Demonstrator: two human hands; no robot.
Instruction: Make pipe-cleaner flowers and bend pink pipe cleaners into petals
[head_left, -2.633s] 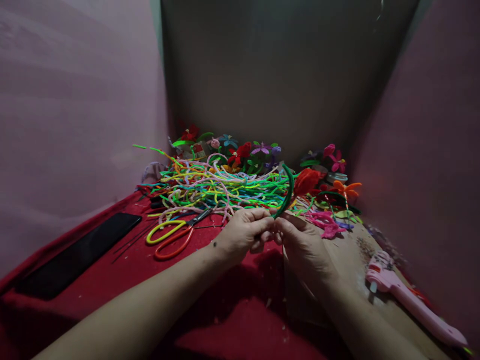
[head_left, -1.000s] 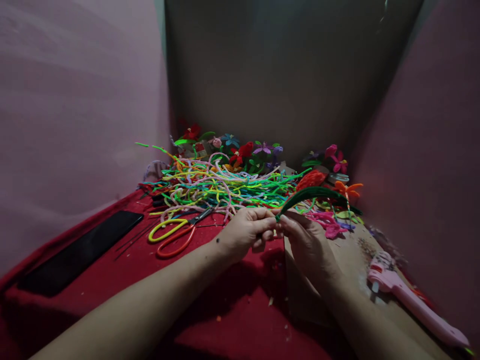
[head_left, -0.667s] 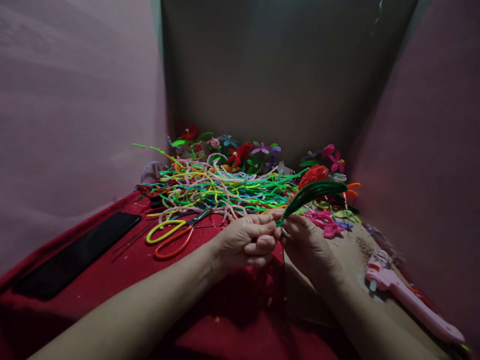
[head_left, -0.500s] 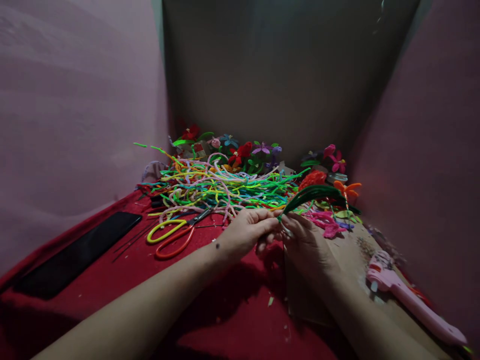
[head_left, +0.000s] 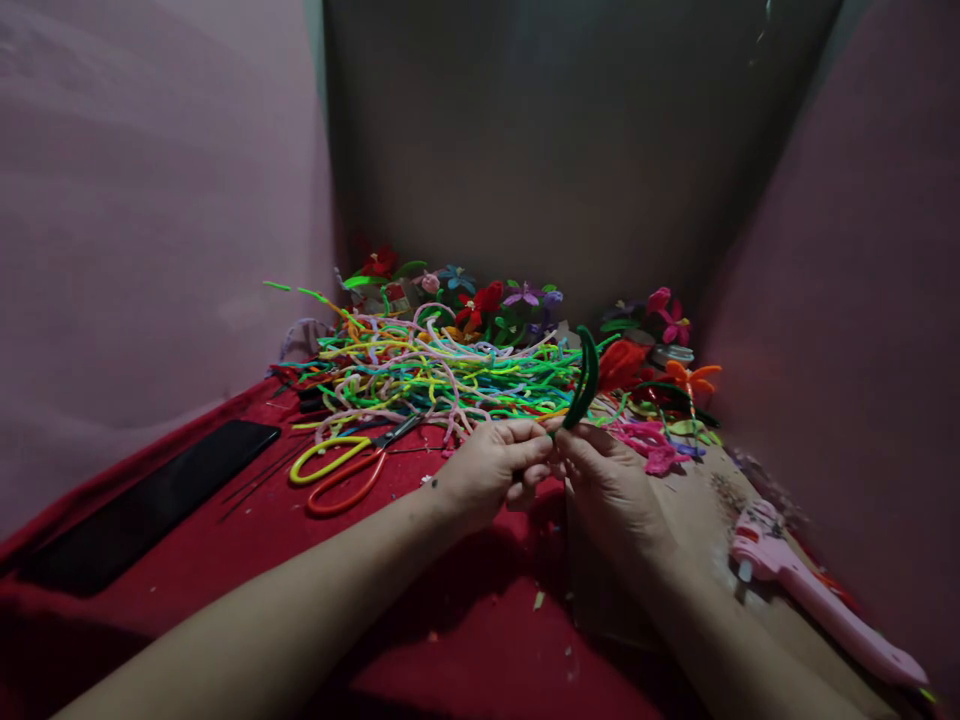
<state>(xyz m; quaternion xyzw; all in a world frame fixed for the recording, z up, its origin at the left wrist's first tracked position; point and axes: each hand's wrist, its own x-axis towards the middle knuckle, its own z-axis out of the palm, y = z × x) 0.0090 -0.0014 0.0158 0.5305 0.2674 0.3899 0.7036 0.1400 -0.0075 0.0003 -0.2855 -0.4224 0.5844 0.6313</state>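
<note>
A dark green pipe-cleaner leaf (head_left: 585,380) stands up above my fingertips, its tip curving over to the left. My left hand (head_left: 504,462) pinches near its base with thumb and fingers. Close against it, my right hand (head_left: 600,468) is also closed on the lower end of the leaf. The fingertips of both hands meet, and the exact base between them is hidden. Beyond the hands spreads a tangled heap of colourful pipe cleaners (head_left: 450,375).
Scissors (head_left: 349,470) with yellow and red handles lie left of my hands, near a black phone-like slab (head_left: 150,500). A pink glue gun (head_left: 817,600) rests at right on cardboard (head_left: 697,510). Pipe-cleaner flowers (head_left: 480,305) line the back; an orange one (head_left: 691,378) stands at right.
The green leaf has swung from leaning far right to standing upright, and it looks shorter and narrower from here. Both hands remain at nearly the same place, fingers slightly shifted.
</note>
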